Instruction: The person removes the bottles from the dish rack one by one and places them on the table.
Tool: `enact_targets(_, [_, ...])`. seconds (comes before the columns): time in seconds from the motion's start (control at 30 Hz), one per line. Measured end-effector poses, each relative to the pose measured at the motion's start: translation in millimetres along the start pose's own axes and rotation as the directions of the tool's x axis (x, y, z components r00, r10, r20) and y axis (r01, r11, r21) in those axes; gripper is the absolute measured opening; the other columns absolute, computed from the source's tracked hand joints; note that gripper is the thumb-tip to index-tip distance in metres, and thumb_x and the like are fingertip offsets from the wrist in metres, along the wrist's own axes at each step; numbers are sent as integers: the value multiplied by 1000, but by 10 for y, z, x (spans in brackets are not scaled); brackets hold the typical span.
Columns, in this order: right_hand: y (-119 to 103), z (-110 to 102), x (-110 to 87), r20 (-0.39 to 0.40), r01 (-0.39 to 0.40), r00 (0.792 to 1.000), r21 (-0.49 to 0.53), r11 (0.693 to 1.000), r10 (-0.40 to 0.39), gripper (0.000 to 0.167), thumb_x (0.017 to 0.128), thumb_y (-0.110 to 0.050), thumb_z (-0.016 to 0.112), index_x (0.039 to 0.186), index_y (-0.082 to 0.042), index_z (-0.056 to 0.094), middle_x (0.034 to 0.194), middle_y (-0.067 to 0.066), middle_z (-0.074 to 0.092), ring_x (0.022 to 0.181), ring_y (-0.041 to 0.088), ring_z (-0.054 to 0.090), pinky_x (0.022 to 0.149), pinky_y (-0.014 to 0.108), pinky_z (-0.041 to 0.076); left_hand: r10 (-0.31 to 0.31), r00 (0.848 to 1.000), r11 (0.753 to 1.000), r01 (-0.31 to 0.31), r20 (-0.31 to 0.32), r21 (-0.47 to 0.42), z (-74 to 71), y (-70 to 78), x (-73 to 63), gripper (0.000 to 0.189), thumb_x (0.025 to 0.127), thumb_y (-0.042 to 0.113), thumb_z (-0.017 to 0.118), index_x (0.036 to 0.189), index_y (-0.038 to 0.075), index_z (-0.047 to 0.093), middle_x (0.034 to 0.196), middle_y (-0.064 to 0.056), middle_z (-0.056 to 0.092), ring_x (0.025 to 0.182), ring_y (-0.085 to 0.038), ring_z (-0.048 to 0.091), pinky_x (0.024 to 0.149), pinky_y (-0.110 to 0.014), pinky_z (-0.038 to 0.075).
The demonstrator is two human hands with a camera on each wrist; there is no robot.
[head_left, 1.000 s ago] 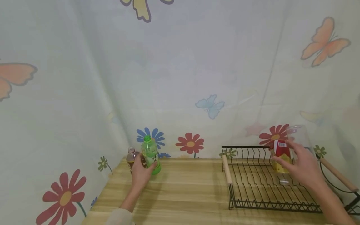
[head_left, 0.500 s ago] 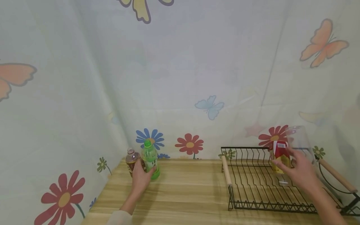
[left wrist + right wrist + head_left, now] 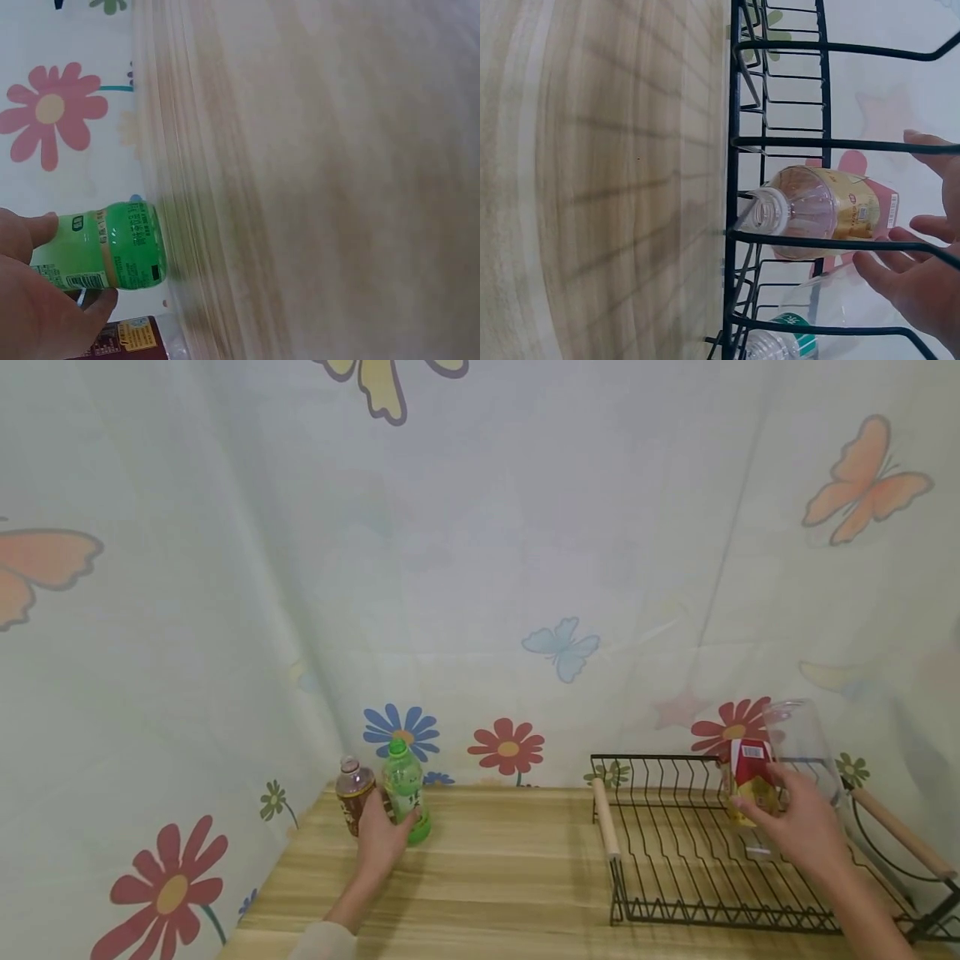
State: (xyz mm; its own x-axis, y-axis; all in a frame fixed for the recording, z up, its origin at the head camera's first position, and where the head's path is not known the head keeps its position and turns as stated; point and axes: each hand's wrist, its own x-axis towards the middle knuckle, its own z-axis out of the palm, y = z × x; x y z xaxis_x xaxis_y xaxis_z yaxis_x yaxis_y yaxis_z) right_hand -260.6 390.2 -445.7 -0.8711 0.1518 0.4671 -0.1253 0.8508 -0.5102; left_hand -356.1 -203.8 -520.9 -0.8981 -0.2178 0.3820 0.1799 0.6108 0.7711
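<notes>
My left hand (image 3: 381,839) holds a green drink bottle (image 3: 406,785), its thumb in front and fingers behind. In the left wrist view the bottle's base (image 3: 142,247) is close to the tabletop; whether it touches cannot be told. A dark brown drink bottle (image 3: 354,793) stands just left of it, partly hidden by the hand. My right hand (image 3: 806,822) is around an upside-down bottle with a red and yellow label (image 3: 752,772) in the black wire rack (image 3: 675,835). In the right wrist view its fingers (image 3: 900,255) are spread, the thumb apart from the bottle.
A clear upside-down bottle (image 3: 801,743) with a green-marked neck stands in the rack right of the labelled one. Wooden handles (image 3: 606,818) sit at the rack's ends. The wood-patterned table (image 3: 510,860) meets a printed curtain (image 3: 510,568) behind.
The green bottle has come slightly nearer with my left hand. My right hand has drawn a little down; the red and yellow labelled bottle stays in the rack.
</notes>
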Motion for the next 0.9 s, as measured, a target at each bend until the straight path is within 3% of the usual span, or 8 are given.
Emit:
enact_targets(0.37, [35, -12, 73, 63, -67, 996, -15, 998, 68, 90, 99, -44, 76, 149, 20, 37, 137, 46, 47, 119, 64, 47, 90, 79, 46, 17, 999, 999, -18, 37, 35, 35, -10, 16, 73, 97, 18, 79, 152, -7, 39, 140, -29, 56, 125, -46, 60, 103, -59, 53])
enact_targets(0.67, [80, 46, 72, 16, -119, 993, -27, 992, 120, 79, 100, -33, 75, 146, 20, 37, 135, 47, 46, 116, 63, 49, 88, 77, 48, 43, 999, 998, -44, 24, 55, 51, -8, 31, 73, 96, 19, 80, 149, -9, 40, 137, -30, 55, 123, -46, 60, 101, -59, 54])
enact_targets(0.9, [54, 76, 97, 31, -150, 988, -31, 988, 151, 78, 99, -29, 76, 145, 21, 38, 136, 48, 46, 116, 65, 52, 87, 74, 51, 31, 999, 998, -33, 30, 59, 47, -33, 35, 74, 96, 19, 80, 151, -9, 38, 139, -30, 54, 125, -46, 59, 103, -58, 53])
